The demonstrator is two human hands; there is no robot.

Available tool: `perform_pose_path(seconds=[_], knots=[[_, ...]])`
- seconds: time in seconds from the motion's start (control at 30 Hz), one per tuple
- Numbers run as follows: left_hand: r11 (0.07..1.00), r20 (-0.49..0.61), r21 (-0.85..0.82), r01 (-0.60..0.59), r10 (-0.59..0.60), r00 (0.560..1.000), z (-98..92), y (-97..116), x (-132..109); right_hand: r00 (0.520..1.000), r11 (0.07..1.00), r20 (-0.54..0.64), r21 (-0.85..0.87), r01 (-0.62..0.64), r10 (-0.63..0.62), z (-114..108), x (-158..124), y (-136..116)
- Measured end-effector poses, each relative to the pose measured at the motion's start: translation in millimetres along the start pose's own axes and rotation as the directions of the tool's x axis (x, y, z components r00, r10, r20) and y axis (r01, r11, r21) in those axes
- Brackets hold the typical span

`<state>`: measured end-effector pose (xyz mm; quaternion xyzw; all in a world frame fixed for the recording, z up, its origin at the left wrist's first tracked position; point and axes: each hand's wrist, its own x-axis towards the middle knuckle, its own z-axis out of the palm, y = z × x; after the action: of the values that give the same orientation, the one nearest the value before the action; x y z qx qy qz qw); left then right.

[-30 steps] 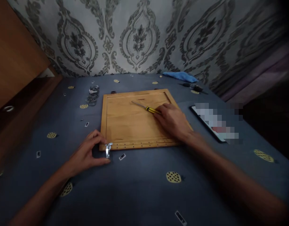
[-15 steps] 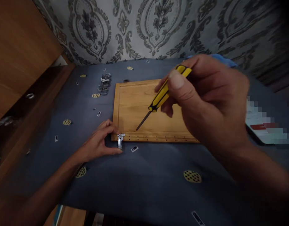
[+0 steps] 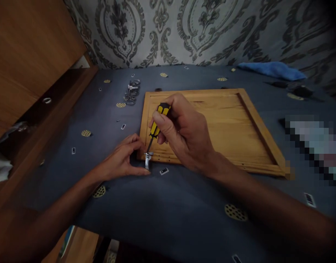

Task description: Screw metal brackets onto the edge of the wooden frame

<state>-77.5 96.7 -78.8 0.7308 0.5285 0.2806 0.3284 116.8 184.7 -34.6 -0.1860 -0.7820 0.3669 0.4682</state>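
A wooden tray-like panel (image 3: pixel 211 120) with a raised rim lies on the blue cloth, small dark holes along its near edge. At its near left corner sits a shiny metal hinge (image 3: pixel 147 160). My left hand (image 3: pixel 124 157) pinches this hinge between thumb and fingers and rests by the corner. In my right hand (image 3: pixel 184 135) is a yellow-and-black screwdriver (image 3: pixel 157 124), tilted, its shaft pointing down. The screwdriver's tip is at the top of the hinge; whether it sits in a screw head is too small to tell.
Several metal hinges (image 3: pixel 132 93) lie behind the panel's left side, and a small screw (image 3: pixel 118 120) lies nearer. A blue rag (image 3: pixel 274 70) is at the back right. A pixelated object (image 3: pixel 315 146) lies at the right. Wooden furniture (image 3: pixel 33 54) borders the left.
My right hand has come down and left with the screwdriver, bringing its tip to the hinge. My left hand still holds the hinge at the corner. The view has shifted right.
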Motion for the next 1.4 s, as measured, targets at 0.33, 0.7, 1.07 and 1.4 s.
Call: perform_pose_path(seconds=[0.33, 0.7, 1.07, 1.4], knots=[[1.000, 0.009, 0.005, 0.011, -0.012, 1.000, -0.3, 2, 0, 0.999, 1.000, 0.028, 0.002, -0.026, 0.026, 1, 1, 1], [1.000, 0.005, -0.004, -0.001, 0.001, 1.000, -0.2, 0, 0, 0.999, 1.000, 0.048, -0.021, 0.017, -0.016, -2, 0, -2], [0.999, 0.003, 0.051, 0.014, -0.014, 1.000, -1.1, 0, -1, 0.994, 0.992, 0.082, -0.088, 0.086, -0.079, -3, 1, -5], [0.999, -0.033, 0.041, 0.035, -0.033, 0.999, 0.7, 0, -2, 0.951, 0.957, 0.230, -0.157, 0.244, -0.205, -11, 3, -14]])
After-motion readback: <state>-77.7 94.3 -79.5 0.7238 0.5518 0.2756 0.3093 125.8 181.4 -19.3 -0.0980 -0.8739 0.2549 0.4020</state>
